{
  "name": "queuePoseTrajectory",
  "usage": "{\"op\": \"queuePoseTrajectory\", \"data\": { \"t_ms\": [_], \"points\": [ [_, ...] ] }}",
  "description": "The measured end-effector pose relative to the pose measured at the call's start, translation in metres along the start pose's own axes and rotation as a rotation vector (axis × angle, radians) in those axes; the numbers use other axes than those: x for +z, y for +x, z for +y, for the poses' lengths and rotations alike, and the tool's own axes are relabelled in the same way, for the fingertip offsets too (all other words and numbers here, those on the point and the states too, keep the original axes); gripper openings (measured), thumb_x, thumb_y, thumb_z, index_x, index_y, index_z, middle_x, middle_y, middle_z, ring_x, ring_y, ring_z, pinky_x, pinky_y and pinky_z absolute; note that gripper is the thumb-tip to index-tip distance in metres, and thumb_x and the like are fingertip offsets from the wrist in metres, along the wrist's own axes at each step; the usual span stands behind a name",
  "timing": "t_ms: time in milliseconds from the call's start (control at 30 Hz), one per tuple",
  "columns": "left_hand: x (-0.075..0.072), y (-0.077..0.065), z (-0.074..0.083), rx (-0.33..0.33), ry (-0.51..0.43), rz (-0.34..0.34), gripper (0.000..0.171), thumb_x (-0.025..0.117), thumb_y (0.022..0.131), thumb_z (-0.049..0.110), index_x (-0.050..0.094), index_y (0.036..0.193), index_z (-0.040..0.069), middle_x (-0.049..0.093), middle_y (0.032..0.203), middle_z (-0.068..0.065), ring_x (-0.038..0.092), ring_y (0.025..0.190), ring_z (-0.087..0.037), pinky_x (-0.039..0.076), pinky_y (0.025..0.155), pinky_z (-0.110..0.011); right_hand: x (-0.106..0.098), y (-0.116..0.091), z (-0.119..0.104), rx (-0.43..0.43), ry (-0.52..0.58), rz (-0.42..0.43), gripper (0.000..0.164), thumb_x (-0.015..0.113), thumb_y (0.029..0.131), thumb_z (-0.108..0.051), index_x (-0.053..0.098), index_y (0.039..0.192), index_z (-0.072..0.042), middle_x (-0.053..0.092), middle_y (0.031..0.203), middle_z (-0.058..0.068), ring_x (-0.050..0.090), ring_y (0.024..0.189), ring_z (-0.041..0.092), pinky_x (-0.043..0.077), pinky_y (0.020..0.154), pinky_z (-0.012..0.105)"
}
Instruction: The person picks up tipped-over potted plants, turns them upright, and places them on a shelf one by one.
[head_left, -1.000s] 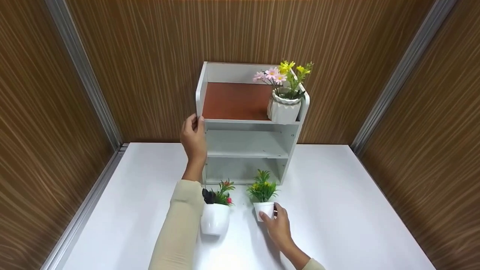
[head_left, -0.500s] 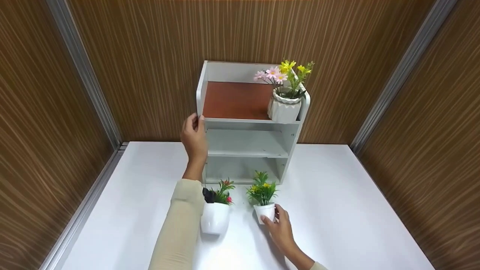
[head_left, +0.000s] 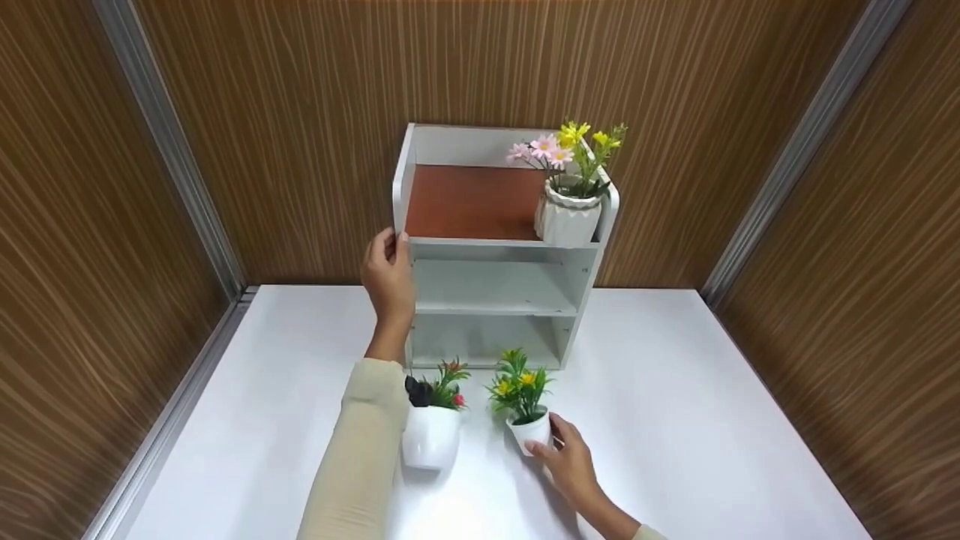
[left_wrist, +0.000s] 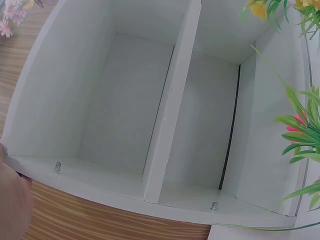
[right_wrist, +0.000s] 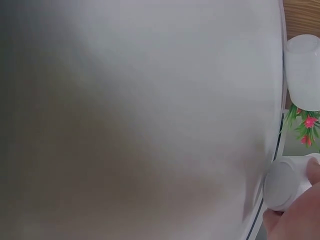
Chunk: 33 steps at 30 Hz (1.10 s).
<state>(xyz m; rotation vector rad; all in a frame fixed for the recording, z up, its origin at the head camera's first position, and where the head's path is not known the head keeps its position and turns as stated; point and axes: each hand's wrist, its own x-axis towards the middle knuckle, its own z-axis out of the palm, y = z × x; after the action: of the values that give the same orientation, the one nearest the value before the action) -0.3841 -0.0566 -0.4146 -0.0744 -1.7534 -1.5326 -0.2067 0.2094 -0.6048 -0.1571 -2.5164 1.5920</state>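
In the head view a small white shelf unit (head_left: 491, 283) stands against the back panel. My left hand (head_left: 388, 277) grips the front edge of its left side; the left wrist view shows part of that hand (left_wrist: 14, 200) at the side panel. My right hand (head_left: 571, 461) holds a small white flowerpot (head_left: 529, 433) between thumb and fingers. Its green plant with yellow flowers (head_left: 521, 384) leans away from me, the pot tilted. The right wrist view shows the flowerpot's bottom (right_wrist: 281, 184) facing the camera.
A larger white flowerpot (head_left: 431, 441) with red flowers stands on the white table (head_left: 675, 420), beside my left sleeve (head_left: 352, 450). On the shelf's brown top, at the right, sits a ribbed white flowerpot (head_left: 571, 219) with pink and yellow flowers. Wood-patterned panels (head_left: 315, 150) enclose the table.
My right hand has drawn the small flowerpot slightly towards me and tipped it, so more of its inside and the yellow flowers show. The left hand keeps its place on the shelf unit.
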Motion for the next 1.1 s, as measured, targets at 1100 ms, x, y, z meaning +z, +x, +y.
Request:
{"op": "queuePoseTrajectory", "data": {
  "t_ms": [1100],
  "points": [
    [0.000, 0.000, -0.001, -0.006, -0.018, 0.004, 0.033, 0.059, 0.103, 0.026, 0.064, 0.126, 0.003, 0.067, 0.118, -0.011, 0.064, 0.111, -0.018, 0.056, 0.094, -0.029, 0.000, 0.016, 0.012, 0.063, 0.168, -0.080, 0.081, 0.083, 0.077, 0.002, 0.037, 0.143, 0.013, 0.048, 0.142, 0.036, 0.046, 0.136, 0.049, 0.047, 0.109, 0.046]
  ]
}}
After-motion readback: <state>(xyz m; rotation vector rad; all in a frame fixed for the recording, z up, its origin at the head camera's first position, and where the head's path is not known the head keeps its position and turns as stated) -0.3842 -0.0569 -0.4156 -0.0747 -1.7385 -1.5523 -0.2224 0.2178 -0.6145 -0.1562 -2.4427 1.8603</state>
